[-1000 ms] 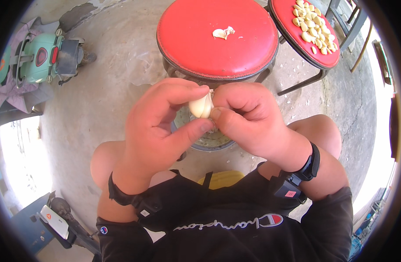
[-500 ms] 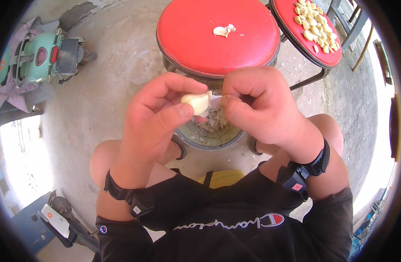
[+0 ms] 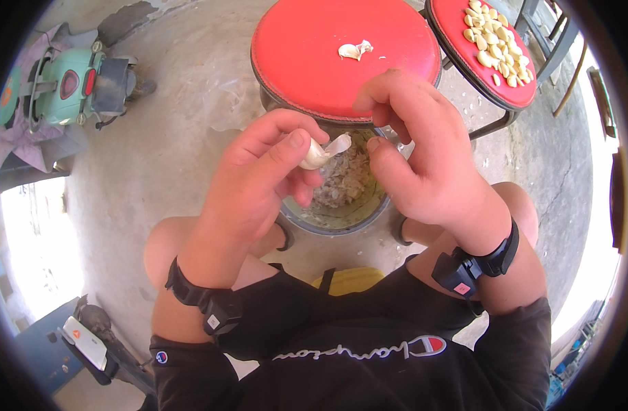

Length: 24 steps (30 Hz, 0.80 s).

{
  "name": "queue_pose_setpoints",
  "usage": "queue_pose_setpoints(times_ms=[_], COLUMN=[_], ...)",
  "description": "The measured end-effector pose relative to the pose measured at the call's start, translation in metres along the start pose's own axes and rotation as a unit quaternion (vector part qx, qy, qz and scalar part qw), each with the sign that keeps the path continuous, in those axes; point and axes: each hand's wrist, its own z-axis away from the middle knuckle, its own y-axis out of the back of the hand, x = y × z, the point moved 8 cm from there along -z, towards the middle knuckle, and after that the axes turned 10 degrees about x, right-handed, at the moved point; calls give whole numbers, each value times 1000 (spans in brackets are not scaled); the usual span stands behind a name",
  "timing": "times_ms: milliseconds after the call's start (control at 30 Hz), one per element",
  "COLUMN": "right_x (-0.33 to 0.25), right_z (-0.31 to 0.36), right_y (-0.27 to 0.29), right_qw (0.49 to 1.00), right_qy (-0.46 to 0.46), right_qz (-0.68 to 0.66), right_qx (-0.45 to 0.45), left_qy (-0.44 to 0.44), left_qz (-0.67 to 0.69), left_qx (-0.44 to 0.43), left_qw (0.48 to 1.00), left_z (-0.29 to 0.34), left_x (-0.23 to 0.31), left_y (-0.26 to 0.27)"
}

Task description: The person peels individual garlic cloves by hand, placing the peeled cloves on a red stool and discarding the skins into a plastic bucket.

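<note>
Between the thumb and fingers of my left hand (image 3: 259, 161) is a garlic clove (image 3: 315, 157), partly covered by the thumb. A loose flap of pale skin sticks out from its right end. My right hand (image 3: 420, 151) hovers to the right of the clove, apart from it, thumb and index finger spread with nothing seen between them. Below both hands a round basin (image 3: 334, 228) on the floor holds a heap of garlic skins (image 3: 344, 181). Some garlic pieces with skin (image 3: 355, 51) lie on the red round stool (image 3: 307, 41) in front.
A second red stool (image 3: 457, 20) at the far right bears many peeled garlic cloves (image 3: 498, 44). A light green scooter (image 3: 64, 85) stands at the left. Yellow shows on a seat (image 3: 355, 281) between my legs. Bits of skin are scattered on the concrete floor.
My right thumb and finger have let go of the garlic skin and moved up and right, opening. In my left hand the clove has turned, its skin flap now hanging free.
</note>
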Motion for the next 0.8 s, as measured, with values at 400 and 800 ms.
queue_pose_setpoints(times_ms=[400,800], right_x=[-10,-6], right_z=[5,7], right_y=[-15,-19], right_qw=[996,989], right_qy=[40,27], right_qz=[-68,21], right_qx=[-37,-145], left_qy=[-69,-133], left_qz=[-77,-145], left_qx=[-14,-52], left_qw=[995,979], left_z=[2,11], left_x=[13,18], left_y=[-8,-22])
